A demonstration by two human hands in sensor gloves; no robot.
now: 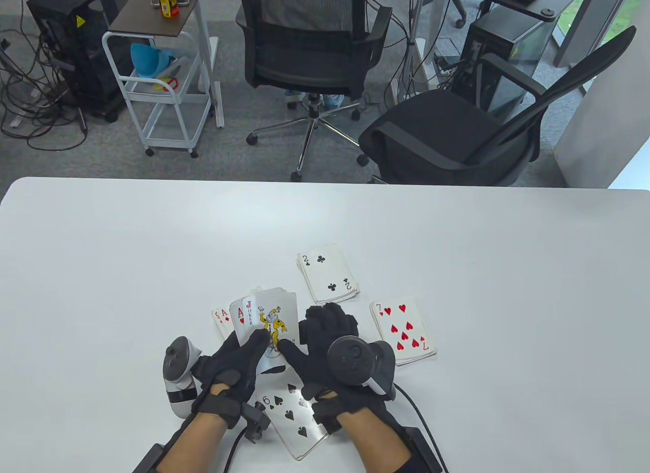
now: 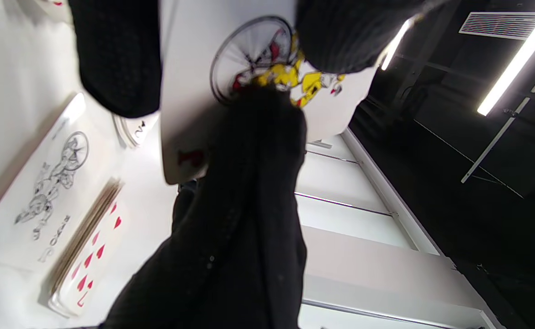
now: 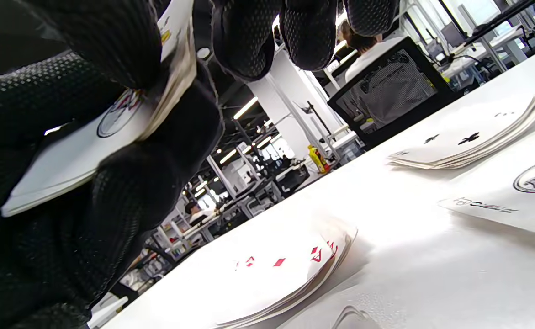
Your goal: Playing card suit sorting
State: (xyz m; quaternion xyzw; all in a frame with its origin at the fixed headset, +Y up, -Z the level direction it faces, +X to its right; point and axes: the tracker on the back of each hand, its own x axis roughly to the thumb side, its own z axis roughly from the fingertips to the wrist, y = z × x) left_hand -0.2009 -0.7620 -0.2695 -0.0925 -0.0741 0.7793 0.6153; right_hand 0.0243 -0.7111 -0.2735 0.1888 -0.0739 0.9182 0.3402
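left hand [image 1: 233,361]: black-gloved, a fanned stack of unsorted playing cards [image 1: 264,318] is gripped low centre of frame, faces up so suits can be read.
right hand [image 1: 325,341]: top colour joker card [image 1: 271,325] is pinched for peeling off.
piles: white worktop [image 1: 152,264] carries a clubs pile [image 1: 327,272], hearts pile [image 1: 403,333], spades pile [image 1: 294,414] and diamonds pile [image 1: 221,319], kept apart by suit around the hands.

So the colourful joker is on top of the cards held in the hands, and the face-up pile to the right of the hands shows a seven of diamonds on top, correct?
Not quite. The top card of that white face-up pile is the seven of hearts, not diamonds; the table view shows its red heart pips. The rest holds: the colourful joker card tops the cards held between the left hand and right hand.
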